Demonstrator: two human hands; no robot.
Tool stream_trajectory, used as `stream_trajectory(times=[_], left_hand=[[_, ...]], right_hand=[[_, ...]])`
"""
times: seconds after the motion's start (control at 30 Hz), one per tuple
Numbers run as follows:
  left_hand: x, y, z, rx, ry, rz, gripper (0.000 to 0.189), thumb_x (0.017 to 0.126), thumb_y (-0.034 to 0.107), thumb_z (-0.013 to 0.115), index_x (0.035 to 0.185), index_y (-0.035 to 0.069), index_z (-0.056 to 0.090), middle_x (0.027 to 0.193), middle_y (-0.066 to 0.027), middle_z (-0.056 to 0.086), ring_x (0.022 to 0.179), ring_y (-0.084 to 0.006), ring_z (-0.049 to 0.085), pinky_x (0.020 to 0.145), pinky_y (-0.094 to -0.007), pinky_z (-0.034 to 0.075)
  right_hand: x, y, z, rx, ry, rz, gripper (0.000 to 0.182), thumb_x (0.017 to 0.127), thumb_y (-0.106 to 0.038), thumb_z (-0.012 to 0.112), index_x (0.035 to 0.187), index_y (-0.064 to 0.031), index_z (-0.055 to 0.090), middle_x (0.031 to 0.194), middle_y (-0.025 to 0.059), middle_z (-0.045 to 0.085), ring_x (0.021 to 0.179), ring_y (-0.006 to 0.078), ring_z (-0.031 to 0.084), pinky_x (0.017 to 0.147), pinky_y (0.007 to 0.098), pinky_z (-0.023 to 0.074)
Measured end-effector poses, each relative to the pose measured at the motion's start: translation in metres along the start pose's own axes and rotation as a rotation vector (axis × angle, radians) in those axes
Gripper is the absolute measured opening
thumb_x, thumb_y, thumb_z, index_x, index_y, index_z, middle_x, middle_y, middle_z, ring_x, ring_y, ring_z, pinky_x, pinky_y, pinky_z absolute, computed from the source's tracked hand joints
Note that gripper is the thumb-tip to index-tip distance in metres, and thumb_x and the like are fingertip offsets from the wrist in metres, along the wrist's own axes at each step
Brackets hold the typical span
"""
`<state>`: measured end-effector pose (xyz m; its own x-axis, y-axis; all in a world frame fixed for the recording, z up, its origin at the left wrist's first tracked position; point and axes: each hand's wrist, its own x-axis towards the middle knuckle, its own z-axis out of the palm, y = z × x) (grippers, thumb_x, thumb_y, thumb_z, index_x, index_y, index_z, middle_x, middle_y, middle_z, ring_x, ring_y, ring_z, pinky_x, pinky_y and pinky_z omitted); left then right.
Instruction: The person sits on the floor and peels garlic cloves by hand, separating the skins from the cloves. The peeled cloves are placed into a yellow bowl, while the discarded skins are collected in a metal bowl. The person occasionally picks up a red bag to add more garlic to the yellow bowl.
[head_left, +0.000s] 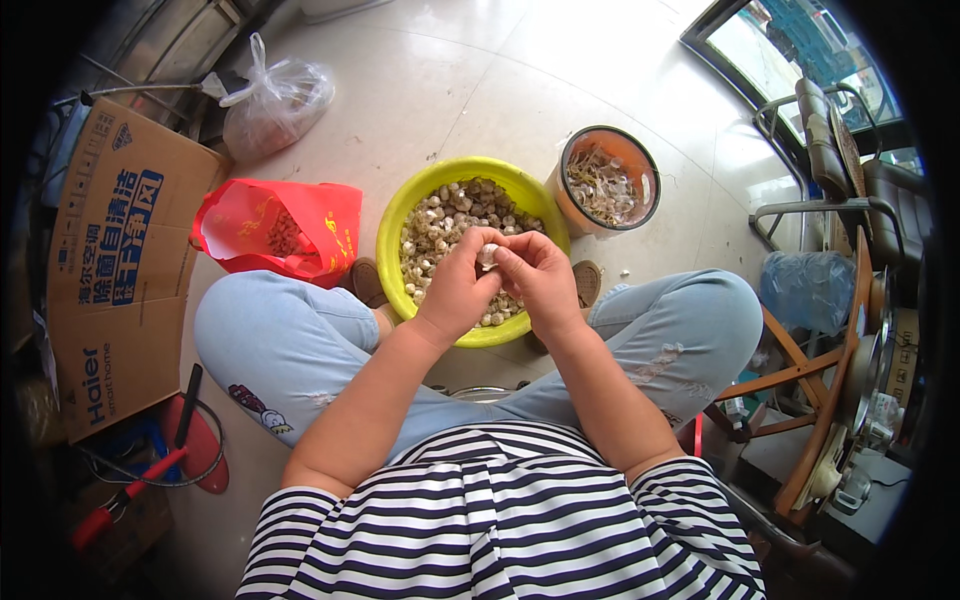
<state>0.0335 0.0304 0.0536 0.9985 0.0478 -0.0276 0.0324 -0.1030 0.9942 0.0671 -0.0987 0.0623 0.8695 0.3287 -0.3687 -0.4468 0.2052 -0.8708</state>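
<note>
A whitish garlic bulb (488, 256) is held between my two hands, above a yellow-green plastic basin (391, 225) filled with small garlic bulbs (442, 214). My left hand (459, 281) has its fingers and thumb around the bulb's left side. From the right, my right hand (541, 281) pinches the same bulb with thumb and fingers. The undersides of both hands' fingers are partly hidden. At the basin's upper right stands an orange bin (559, 196) with a dark rim, holding dry skins and stalks (604, 187).
A red bag (330, 232) with small reddish pieces stands left of the basin, below a knotted clear plastic bag (277, 112). A large cardboard box (124, 262) is farther left. Chairs (825, 165), a wrapped blue pack (806, 289) and a wooden frame (806, 367) stand at right.
</note>
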Motion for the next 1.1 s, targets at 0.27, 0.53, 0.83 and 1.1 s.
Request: stream_trajectory(times=[0.27,0.53,0.83,1.1], left_hand=[[0.003,0.004,-0.009,-0.6,-0.058,-0.317,0.017,0.094,0.01,0.05,0.107,0.005,0.06,0.088,0.0008,0.059,0.068,-0.0019,0.048,0.057,-0.0146,0.039],[0.002,-0.005,-0.005,-0.545,0.059,-0.221,0.013,0.094,0.016,0.051,0.098,0.007,0.06,0.089,0.001,0.059,0.072,-0.0024,0.05,0.059,-0.0161,0.039],[-0.001,0.0,-0.006,-0.509,0.154,-0.289,0.025,0.096,0.022,0.05,0.109,0.005,0.062,0.085,0.0033,0.059,0.069,-0.0024,0.048,0.058,-0.0155,0.038],[-0.002,-0.003,-0.006,-0.453,0.06,-0.346,0.035,0.097,0.021,0.047,0.127,0.004,0.054,0.087,0.0024,0.06,0.072,-0.0033,0.05,0.061,-0.0166,0.04]], right_hand=[[0.004,0.004,-0.004,-0.003,0.072,-0.093,0.005,0.087,-0.006,0.062,0.089,-0.0034,0.058,0.073,0.0005,0.059,0.055,0.0037,0.05,0.045,0.0174,0.0382],[-0.002,0.007,0.003,0.028,-0.026,-0.026,0.007,0.089,-0.008,0.06,0.091,-0.0027,0.055,0.072,0.0004,0.057,0.056,0.0056,0.05,0.049,0.0196,0.0398],[-0.005,0.01,0.013,-0.098,0.003,-0.207,0.023,0.083,-0.007,0.067,0.103,0.0001,0.057,0.083,0.001,0.057,0.07,0.0056,0.054,0.057,0.0196,0.0449],[0.002,0.011,0.003,-0.177,0.0,-0.226,0.012,0.082,-0.004,0.068,0.091,-0.0009,0.062,0.083,0.0035,0.06,0.066,0.0068,0.057,0.059,0.0211,0.0486]])
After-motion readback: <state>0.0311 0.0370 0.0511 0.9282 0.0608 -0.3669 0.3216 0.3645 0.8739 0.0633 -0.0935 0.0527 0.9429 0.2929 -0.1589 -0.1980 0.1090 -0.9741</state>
